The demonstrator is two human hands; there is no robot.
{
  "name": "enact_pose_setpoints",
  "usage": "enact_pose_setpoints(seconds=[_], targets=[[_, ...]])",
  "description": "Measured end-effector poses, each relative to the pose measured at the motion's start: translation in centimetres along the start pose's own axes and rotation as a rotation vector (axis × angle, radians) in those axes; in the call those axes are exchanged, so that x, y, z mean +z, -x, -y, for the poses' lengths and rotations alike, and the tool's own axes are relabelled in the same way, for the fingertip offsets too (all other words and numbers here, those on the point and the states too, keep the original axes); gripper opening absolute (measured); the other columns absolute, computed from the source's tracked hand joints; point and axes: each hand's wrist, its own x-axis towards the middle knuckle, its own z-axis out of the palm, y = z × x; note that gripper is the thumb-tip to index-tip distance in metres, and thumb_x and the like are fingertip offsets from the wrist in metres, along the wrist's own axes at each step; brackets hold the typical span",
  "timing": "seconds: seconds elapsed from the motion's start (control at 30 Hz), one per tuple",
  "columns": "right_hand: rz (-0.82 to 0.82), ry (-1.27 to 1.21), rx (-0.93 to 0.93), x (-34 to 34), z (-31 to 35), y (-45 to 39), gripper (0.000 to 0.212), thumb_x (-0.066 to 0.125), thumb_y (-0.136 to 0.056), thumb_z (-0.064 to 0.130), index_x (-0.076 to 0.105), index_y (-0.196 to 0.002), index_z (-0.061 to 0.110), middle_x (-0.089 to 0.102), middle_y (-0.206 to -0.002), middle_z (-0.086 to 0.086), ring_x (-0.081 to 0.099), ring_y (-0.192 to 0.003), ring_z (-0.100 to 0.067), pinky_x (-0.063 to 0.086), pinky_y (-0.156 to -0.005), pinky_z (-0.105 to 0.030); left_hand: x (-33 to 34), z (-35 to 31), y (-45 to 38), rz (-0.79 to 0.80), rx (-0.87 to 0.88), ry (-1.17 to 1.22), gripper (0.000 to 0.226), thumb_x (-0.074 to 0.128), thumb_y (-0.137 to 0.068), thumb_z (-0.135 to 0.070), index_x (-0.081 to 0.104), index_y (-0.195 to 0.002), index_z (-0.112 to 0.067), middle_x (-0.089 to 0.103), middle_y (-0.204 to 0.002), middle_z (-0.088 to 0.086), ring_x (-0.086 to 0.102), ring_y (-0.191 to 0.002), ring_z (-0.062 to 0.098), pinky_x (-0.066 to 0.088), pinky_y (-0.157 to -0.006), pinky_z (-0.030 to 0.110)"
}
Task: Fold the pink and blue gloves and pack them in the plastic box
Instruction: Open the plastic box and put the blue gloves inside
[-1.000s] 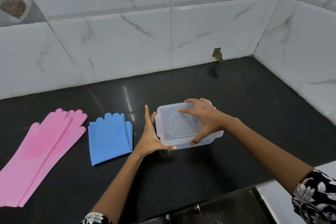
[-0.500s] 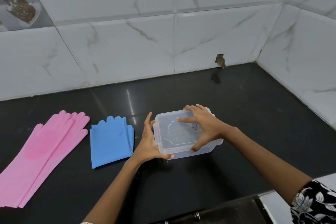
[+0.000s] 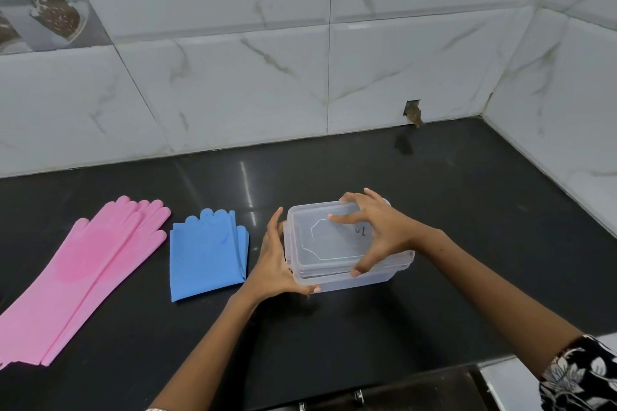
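A clear plastic box [image 3: 380,274] with its lid [image 3: 320,237] on stands on the black counter in the middle. My left hand [image 3: 275,264] presses against the box's left end, thumb under its near corner. My right hand [image 3: 374,230] is spread over the lid, fingers curled on its far and near edges. The lid looks slightly raised at the left. The blue gloves [image 3: 207,253] lie folded flat just left of my left hand. The pink gloves [image 3: 80,270] lie unfolded, stacked full length, at the far left.
The black counter [image 3: 467,210] runs back to a white marble-tiled wall and a side wall on the right. A small broken hole [image 3: 413,112] shows low in the back wall. The counter's front edge lies near my elbows.
Both hands stay on the box. My right hand's fingers have curled tighter on the lid, and the lid seems to have lifted a little at the left.
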Motion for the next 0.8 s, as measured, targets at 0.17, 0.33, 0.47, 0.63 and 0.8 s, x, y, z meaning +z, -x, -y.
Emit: enact_pose_setpoints(seconds=[0.17,0.33,0.47,0.63,0.8], targets=[[-0.027,0.038,0.031,0.2,-2.2,0.8,0.101,0.062,-0.05,0.081,0.026,-0.139,0.049,0.008,-0.156,0.004,-0.001,-0.142,-0.01,-0.021,-0.109,-0.041,-0.1,-0.3,0.2,-0.017,-0.039,-0.029,0.144,0.092,-0.045,-0.051,-0.013,-0.143,-0.048,0.009,-0.149,-0.031,0.019,-0.143,0.008,0.025,-0.115,0.056],[0.022,0.047,0.013,0.5,-2.7,1.7,0.107,0.053,-0.053,0.088,0.012,-0.143,0.049,-0.02,-0.156,0.01,-0.026,-0.141,-0.008,-0.026,-0.11,-0.044,-1.1,-1.1,0.4,0.036,-0.032,-0.202,0.149,0.086,-0.038,-0.066,-0.02,-0.142,-0.046,-0.01,-0.155,-0.023,-0.001,-0.148,0.015,0.012,-0.119,0.055],[-0.277,-0.213,0.071,-0.3,-2.8,4.5,0.067,0.046,-0.079,0.071,0.041,-0.137,0.038,0.021,-0.155,0.01,0.015,-0.144,-0.008,0.008,-0.119,-0.051,-3.4,-2.4,1.2,0.017,-0.03,-0.318,0.142,0.074,-0.039,-0.079,-0.008,-0.148,-0.041,-0.014,-0.15,-0.032,-0.011,-0.143,0.0,0.0,-0.118,0.039],[-0.698,-0.108,0.062,0.3,-4.6,8.7,0.031,0.062,-0.083,-0.006,0.07,-0.108,0.011,0.068,-0.113,-0.004,0.065,-0.103,-0.018,0.056,-0.085,-0.044,-2.9,-5.0,2.5,-0.325,-0.006,-0.312,0.062,0.056,-0.079,-0.063,0.05,-0.133,-0.033,0.049,-0.136,-0.019,0.044,-0.127,0.007,0.034,-0.11,0.039],[-0.683,0.071,0.037,1.8,-5.3,9.6,0.035,0.072,-0.075,-0.003,0.071,-0.107,0.012,0.07,-0.109,-0.005,0.067,-0.095,-0.022,0.058,-0.078,-0.041,0.0,-6.1,2.7,-0.34,0.139,-0.464,0.035,0.06,-0.089,-0.006,0.063,-0.122,-0.02,0.07,-0.113,-0.001,0.062,-0.106,0.02,0.042,-0.101,0.045]])
